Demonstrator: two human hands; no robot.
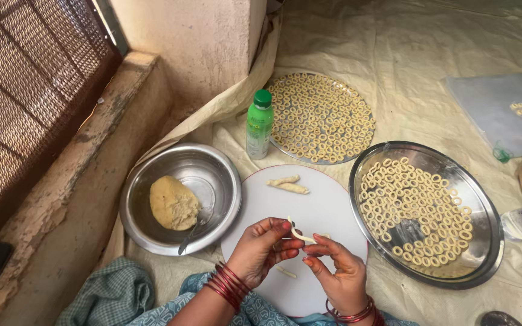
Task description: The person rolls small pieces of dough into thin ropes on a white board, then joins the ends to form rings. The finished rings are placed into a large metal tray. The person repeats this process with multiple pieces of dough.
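Pale dough strip [300, 234] sits pinched between your left hand [261, 249] and right hand [338, 273], both closed on it. You hold it above the white round board [327, 205], beside the steel bowl [212, 175] of dough

A single head-worn camera looks steeply down from above the seated person, close enough that the left hand [262, 249] and right hand [335, 271] sit low in the middle of the picture, over the round white board [327, 205]. It faces forward and away from the body, so the person's lap lies at the bottom edge and the far tray of dough rings [321, 118] near the top, with the wall and mesh window [25, 90] along the left side. With only this one view (no second camera), nothing is shared between views
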